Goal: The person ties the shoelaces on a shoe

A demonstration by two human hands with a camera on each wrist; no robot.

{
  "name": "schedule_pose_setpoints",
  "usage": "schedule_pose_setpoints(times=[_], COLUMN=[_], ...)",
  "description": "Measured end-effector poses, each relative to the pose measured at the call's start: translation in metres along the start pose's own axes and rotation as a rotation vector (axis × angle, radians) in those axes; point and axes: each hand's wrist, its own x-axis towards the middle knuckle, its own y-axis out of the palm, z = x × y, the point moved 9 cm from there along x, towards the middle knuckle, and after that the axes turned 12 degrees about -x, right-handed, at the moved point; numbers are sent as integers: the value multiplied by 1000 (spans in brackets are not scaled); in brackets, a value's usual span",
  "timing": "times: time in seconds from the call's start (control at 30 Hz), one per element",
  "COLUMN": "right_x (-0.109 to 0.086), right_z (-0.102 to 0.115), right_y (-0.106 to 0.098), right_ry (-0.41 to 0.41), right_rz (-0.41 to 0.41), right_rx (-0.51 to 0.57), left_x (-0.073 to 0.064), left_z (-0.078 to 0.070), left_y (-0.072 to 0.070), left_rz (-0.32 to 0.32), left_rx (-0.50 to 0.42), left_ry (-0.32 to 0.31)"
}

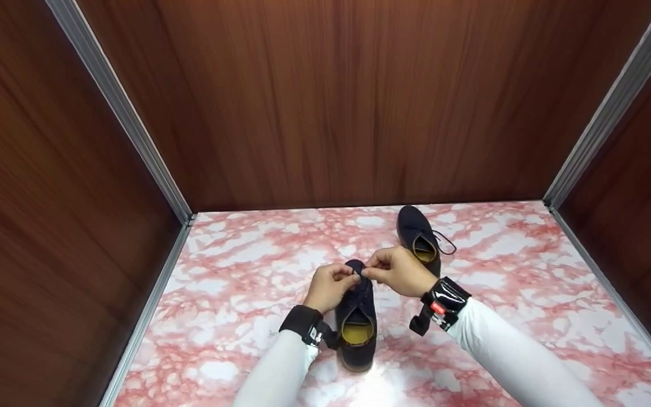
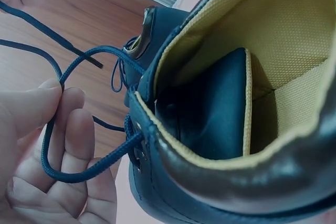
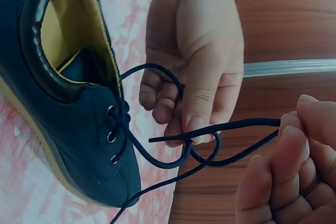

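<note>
When viewed from above: near shoe (image 1: 364,302) standing on its sole on a red-and-white marbled surface (image 1: 235,271), below both hands, rounded toe towards the rear panel (image 1: 325,113). Upper (image 3: 68,135) in smooth navy material; collar (image 3: 47,80) in glossy dark padding; lining (image 2: 283,24) in coarse yellow weave; sole edge in pale tan. Eyelets (image 3: 111,112) round, metal-rimmed, set in a row.

Lace (image 3: 239,125): round, braided navy cord, curved into loops beside the upper, one dark tip free. Left hand (image 1: 328,287): thumb against forefinger, gripping the lace near crossed strands; other fingers bent. Right hand (image 1: 402,274): thumb and fingertips together, pinching a doubled length of the same lace.

Far shoe (image 1: 413,223): ahead and to the right, toe near the rear panel, matching navy and yellow, thin lace arc projecting on its right side, heel area partly covered by the right hand.

Panels in glossy reddish-brown wood grain; corner strips (image 1: 122,96) in grey metal, straight and grooved. Straps (image 1: 448,302) in black, fastened round both wrists; sleeves (image 1: 517,345) in smooth white cloth.
</note>
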Motion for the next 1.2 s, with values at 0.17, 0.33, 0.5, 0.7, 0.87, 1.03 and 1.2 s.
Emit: schedule_pose_setpoints(times=[0.17,0.33,0.5,0.7,0.87,1.03,1.2], right_x=[1,4,6,3,-3,-8,-10], right_z=[5,3,-11,-33,-51,-69,-77], right_y=[3,12,25,24,14,13,23], right_ry=[-42,-70,-54,-8,23,63,49], right_rz=[-22,-16,15,9,-12,-10,-12], right_rx=[-99,-195,-215,-172,-173,-182,-190], left_x=[-1,0,-1,-1,-2,-3,-2], left_z=[2,4,6,10,11,13,17], left_y=[0,-3,-7,-11,-15,-18,-18], left_rz=[13,7,-13,-24,-37,-48,-49], left_rx=[-10,-6,-3,-35,-28,-51,-68], left_ry=[-2,-22,-27,-30,-30,-39,-51])
